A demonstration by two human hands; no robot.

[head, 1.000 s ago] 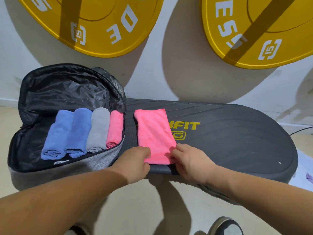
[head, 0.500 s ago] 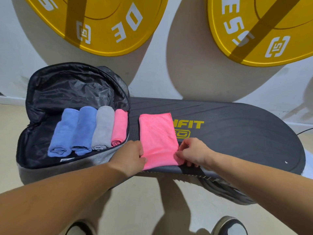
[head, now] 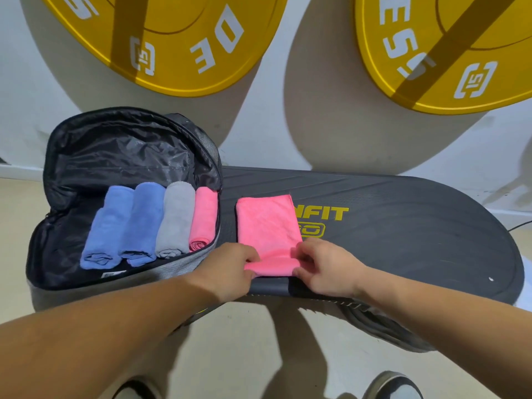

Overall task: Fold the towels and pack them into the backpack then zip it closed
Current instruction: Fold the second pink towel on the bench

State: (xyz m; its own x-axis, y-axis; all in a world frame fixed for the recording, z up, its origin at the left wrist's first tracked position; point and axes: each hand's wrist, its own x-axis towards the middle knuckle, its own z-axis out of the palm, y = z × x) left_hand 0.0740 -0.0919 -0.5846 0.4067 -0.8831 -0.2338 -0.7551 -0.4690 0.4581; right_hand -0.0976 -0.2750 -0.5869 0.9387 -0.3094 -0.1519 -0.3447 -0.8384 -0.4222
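A pink towel [head: 266,226], folded into a narrow strip, lies on a dark oval platform [head: 403,234]. Its near end is curled up into the start of a roll. My left hand [head: 230,269] pinches that rolled end at its left corner, and my right hand [head: 325,266] pinches it at the right corner. To the left, a grey backpack [head: 161,269] lies unzipped with its black lid propped up. Inside it, side by side, are two rolled blue towels [head: 108,226], a rolled grey towel [head: 175,220] and a rolled pink towel [head: 203,217].
Two big yellow weight plates [head: 178,41] lean on the white wall behind. The platform's front edge lies just under my hands. My shoes [head: 394,384] stand on the beige floor below. A cable [head: 518,226] runs at the far right.
The towel's near end has been lifted and curled over into a first roll between both hands. The camera has shifted slightly.
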